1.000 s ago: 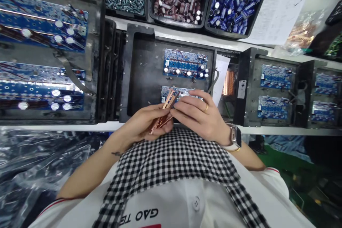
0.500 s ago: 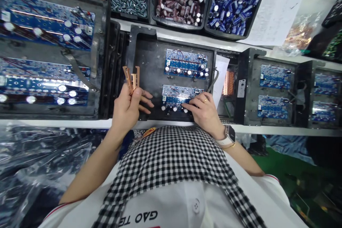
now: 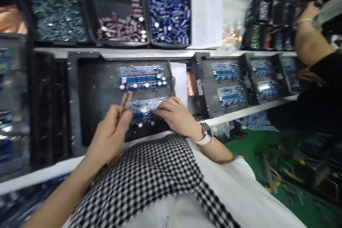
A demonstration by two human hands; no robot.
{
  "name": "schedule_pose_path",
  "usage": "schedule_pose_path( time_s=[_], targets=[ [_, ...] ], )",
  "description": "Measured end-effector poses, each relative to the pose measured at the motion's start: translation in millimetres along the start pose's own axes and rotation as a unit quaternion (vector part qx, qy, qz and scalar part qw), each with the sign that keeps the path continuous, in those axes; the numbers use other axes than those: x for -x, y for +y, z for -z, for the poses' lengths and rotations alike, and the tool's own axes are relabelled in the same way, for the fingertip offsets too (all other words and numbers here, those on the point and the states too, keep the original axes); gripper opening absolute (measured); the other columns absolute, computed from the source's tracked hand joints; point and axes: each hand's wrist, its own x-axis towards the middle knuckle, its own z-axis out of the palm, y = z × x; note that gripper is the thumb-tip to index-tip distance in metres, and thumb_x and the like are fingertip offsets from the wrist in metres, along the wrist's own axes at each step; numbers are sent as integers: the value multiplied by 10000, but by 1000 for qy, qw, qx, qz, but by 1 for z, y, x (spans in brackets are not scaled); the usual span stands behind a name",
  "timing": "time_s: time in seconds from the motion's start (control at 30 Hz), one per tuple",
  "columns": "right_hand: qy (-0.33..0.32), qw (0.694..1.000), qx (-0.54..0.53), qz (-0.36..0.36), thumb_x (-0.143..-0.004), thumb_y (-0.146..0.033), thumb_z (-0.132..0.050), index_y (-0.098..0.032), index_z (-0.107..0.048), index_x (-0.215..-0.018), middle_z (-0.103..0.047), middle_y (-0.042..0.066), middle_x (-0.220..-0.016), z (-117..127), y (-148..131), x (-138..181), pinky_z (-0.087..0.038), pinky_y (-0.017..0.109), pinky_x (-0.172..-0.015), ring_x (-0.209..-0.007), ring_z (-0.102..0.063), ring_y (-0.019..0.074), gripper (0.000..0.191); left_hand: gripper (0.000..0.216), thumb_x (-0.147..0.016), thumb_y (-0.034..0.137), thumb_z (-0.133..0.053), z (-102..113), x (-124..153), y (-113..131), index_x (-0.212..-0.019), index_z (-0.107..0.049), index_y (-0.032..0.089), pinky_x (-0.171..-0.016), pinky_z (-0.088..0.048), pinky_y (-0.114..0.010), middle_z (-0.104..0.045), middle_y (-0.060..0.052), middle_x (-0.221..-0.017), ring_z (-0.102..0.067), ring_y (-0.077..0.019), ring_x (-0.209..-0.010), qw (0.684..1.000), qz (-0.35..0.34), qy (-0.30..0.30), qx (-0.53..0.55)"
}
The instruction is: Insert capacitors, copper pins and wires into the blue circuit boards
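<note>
My left hand [image 3: 112, 128] pinches copper strips [image 3: 126, 100] between thumb and fingers, left of the lower circuit board; motion blurs them. The lower blue circuit board [image 3: 141, 106] lies in a black tray [image 3: 93, 114], with round white-topped capacitors along its near edge. Over this board's right end is my right hand [image 3: 177, 115], its fingers bent and together at the surface; their tips hide whatever is between them. A second blue circuit board [image 3: 143, 77], also fitted with capacitors, lies behind in the same tray.
Behind the tray stand bins of green parts [image 3: 57, 17], brown capacitors [image 3: 124, 25] and blue capacitors [image 3: 169, 14], beside a paper sheet [image 3: 205, 10]. More board trays [image 3: 210, 98] line the bench to the right. Another person's arm [image 3: 311, 41] reaches in at far right.
The view has swung to the right, bringing another person's arm into sight. The copper strips, spread in my left hand before, now appear nearly edge-on. My right hand remains at the lower board.
</note>
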Motion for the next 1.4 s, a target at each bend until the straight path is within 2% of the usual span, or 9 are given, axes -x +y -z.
schedule_pose_path(
  time_s=[0.17,0.27,0.33,0.47,0.67,0.83,1.0,1.23,1.4],
  targets=[
    [255,922,111,-271,-951,-242,-539,-185,-709,-1117,-659,110,-1087,60,107,93,-474,402,-937,-1038,-576,232,243,396,-908,589,-514,-103,-53,88,-959,-502,196,-547,-395,-281,-649,-58,-691,-643,-268,-620,946,-100,-176,-254],
    [294,840,216,-401,-906,-215,-530,-163,-714,-1102,-626,151,-1146,88,183,167,-458,475,-963,-1081,-558,282,274,563,-917,617,-481,-171,-90,121,-1169,-476,114,-688,-478,-378,-691,-195,-847,-693,-385,-826,921,-127,-156,-333],
    [268,824,239,-438,-875,-191,-525,-151,-705,-1119,-600,172,-1203,96,221,203,-448,490,-977,-1110,-547,296,306,607,-914,589,-503,-202,-110,129,-1226,-442,71,-745,-494,-426,-685,-255,-915,-688,-425,-902,922,-117,-136,-344],
    [244,832,245,-433,-872,-179,-488,-147,-679,-1154,-602,163,-1222,95,255,229,-450,432,-992,-1137,-542,273,342,441,-917,430,-500,-226,-128,128,-1175,-459,75,-743,-508,-447,-685,-253,-938,-693,-420,-891,933,-76,-120,-331],
    [251,828,262,-427,-888,-181,-462,-132,-672,-1097,-664,156,-1220,93,260,225,-453,395,-995,-1120,-590,259,300,269,-905,288,-441,-229,-124,123,-1117,-482,127,-691,-502,-393,-699,-169,-862,-698,-342,-771,933,-108,-98,-328],
    [262,831,237,-429,-894,-264,-486,-160,-652,-1146,-756,109,-974,114,225,224,-522,342,-766,-846,-709,234,319,218,-875,291,-508,-188,-106,127,-1053,-510,166,-661,-475,-327,-679,-98,-821,-673,-274,-703,940,-116,-44,-318],
    [326,857,206,-342,-854,-383,-596,-229,-661,-1156,-774,78,-916,120,150,193,-544,340,-673,-784,-746,249,345,162,-825,274,-589,-86,-78,120,-938,-506,192,-625,-426,-292,-625,-35,-748,-624,-235,-649,943,-116,6,-312],
    [294,911,215,-195,-919,-330,-563,-199,-681,-1128,-780,44,-816,38,39,91,-457,298,-539,-565,-685,174,274,199,-807,296,-632,59,-38,45,-878,-466,213,-563,-357,-267,-550,-9,-673,-569,-208,-569,904,-42,111,-411],
    [303,917,204,-162,-936,-285,-537,-191,-696,-1098,-771,28,-802,-15,16,45,-466,275,-579,-574,-673,146,246,182,-853,279,-613,98,-20,5,-909,-451,220,-533,-287,-243,-460,27,-574,-559,-214,-521,873,-4,143,-466]
  ],
)
